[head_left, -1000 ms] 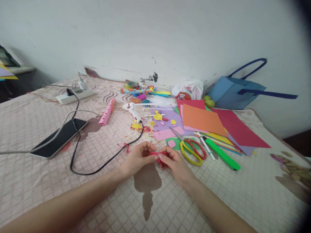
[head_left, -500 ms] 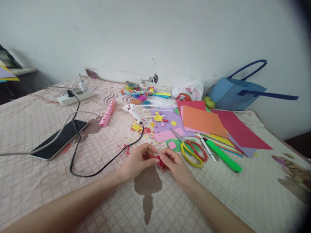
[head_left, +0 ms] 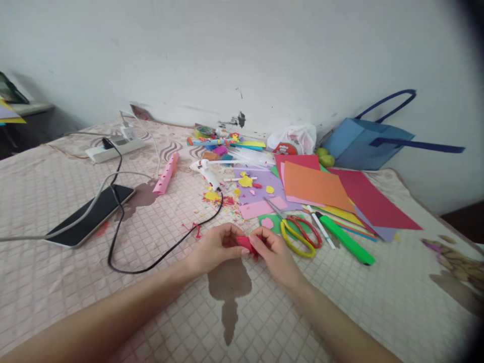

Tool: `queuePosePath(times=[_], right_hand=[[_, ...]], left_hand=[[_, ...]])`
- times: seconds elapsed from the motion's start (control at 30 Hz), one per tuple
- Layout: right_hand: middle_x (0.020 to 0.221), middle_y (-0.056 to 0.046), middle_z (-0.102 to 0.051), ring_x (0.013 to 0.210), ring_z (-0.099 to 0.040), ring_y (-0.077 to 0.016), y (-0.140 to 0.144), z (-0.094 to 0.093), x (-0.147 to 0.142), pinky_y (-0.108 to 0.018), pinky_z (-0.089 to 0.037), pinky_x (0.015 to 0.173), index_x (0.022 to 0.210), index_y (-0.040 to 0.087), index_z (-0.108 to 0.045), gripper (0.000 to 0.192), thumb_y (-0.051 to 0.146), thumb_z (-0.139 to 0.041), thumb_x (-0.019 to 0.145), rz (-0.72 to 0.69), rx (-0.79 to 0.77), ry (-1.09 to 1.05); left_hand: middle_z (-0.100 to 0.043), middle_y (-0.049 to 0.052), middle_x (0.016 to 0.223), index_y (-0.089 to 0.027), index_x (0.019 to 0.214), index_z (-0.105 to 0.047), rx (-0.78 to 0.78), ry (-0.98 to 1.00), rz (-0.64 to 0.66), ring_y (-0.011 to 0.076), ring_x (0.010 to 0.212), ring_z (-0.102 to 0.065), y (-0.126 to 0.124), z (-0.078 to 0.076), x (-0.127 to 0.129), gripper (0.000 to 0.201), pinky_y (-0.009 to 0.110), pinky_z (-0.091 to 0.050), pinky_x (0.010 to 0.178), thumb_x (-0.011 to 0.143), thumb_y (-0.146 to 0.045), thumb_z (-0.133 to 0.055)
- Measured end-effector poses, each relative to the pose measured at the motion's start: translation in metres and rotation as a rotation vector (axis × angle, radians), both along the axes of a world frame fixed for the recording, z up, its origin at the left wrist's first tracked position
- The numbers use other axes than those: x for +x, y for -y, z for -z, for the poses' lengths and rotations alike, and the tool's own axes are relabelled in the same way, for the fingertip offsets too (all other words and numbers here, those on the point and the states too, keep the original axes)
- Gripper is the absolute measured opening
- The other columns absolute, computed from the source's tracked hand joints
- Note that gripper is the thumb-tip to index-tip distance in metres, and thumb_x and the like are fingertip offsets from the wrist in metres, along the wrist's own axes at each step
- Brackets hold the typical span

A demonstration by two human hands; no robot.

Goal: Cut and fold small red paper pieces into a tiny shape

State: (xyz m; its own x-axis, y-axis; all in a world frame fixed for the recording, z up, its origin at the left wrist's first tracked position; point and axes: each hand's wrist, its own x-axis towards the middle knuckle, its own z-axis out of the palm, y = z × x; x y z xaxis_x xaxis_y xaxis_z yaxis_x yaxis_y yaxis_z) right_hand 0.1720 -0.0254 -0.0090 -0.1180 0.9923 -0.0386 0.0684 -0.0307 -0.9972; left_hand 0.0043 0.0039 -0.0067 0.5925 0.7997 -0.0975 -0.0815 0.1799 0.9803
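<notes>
Between my two hands is a small red piece of craft paper or foam (head_left: 245, 243), partly hidden by my fingers. My left hand (head_left: 219, 246) pinches its left side, thumb in front. From the right, the thumb and fingers of my right hand (head_left: 270, 248) are closed on its other end. Just right of my right hand lie scissors (head_left: 297, 237) with one yellow and one red handle loop. Beyond the hands are a green sheet (head_left: 266, 220) with a pink cut-out (head_left: 267, 223) on it and a white glue gun (head_left: 208, 176).
Coloured sheets (head_left: 315, 184), a green cutter (head_left: 346, 239) and a white pen (head_left: 321, 229) lie to the right. A blue bag (head_left: 366, 143) stands by the wall. At left are a black phone-like slab (head_left: 91, 217), a power strip (head_left: 115, 150), a pink strip (head_left: 166, 174) and looping cords.
More of the red piece shows between my fingers, which have shifted slightly on it. Both hands stay in nearly the same place, and the view has moved a little.
</notes>
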Motion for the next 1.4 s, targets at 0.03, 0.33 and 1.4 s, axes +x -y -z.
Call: queuePosePath(times=[0.03, 0.33, 1.4], right_hand=[[0.058, 0.004, -0.05, 0.05, -0.045, -0.0099, 0.0, -0.0003, 0.0001, -0.023, -0.035, 0.049, 0.073, 0.02, -0.054, 0.024, 0.04, -0.056, 0.084, 0.011, 0.006, -0.001], [0.059, 0.003, -0.051, 0.052, -0.047, -0.0113, 0.0013, -0.0025, -0.0014, -0.024, -0.038, 0.05, 0.071, 0.02, -0.055, 0.025, 0.04, -0.053, 0.086, -0.007, 0.011, -0.017], [0.065, 0.002, -0.053, 0.059, -0.046, -0.0135, 0.0033, 0.0004, 0.0017, -0.025, -0.034, 0.053, 0.072, 0.02, -0.053, 0.008, 0.02, -0.061, 0.073, 0.01, 0.129, 0.332]], left_hand=[[-0.065, 0.004, 0.078, -0.011, 0.086, -0.058, -0.021, -0.009, -0.006, 0.0136, 0.072, -0.061, -0.0004, -0.0001, -0.0002, 0.028, 0.026, -0.046, 0.068, 0.069, -0.027, -0.073], [-0.061, -0.002, 0.056, -0.012, 0.071, -0.062, -0.134, -0.181, -0.088, 0.008, 0.052, -0.053, -0.0013, -0.0071, -0.0019, 0.022, 0.019, -0.037, 0.052, 0.068, -0.032, -0.072], [-0.062, 0.001, 0.065, -0.011, 0.076, -0.064, 0.054, -0.183, -0.043, 0.0099, 0.058, -0.053, -0.0004, -0.0011, -0.0026, 0.026, 0.02, -0.038, 0.053, 0.068, -0.034, -0.073]])
